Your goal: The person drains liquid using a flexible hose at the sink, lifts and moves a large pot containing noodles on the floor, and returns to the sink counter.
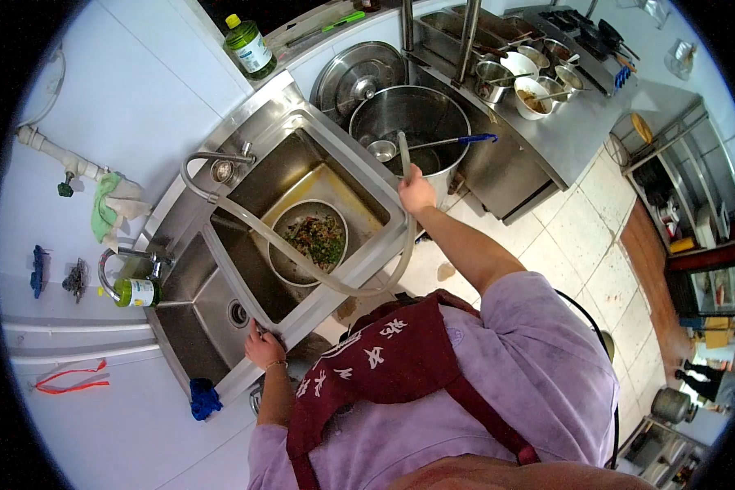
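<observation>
My right hand (417, 192) is closed around a translucent hose (366, 291) near its free end, which points into a large stockpot (437, 104) beside the sink. From there the hose loops down across the sink and back up to the curved faucet (198, 162). A ladle with a blue handle (457, 140) lies across the stockpot. On the front rim of the double steel sink (306, 322) rests my left hand (265, 347), its fingers apart and nothing held. Inside the larger basin sits a round pan (345, 245) with chopped green and brown food scraps.
A big pot lid (359, 80) leans behind the stockpot. Yellow-green bottles stand on the ledge (250, 49) and by the second faucet (137, 291). A blue cloth (205, 398) hangs at the sink's corner. Bowls and pots (532, 96) crowd the steel counter at right.
</observation>
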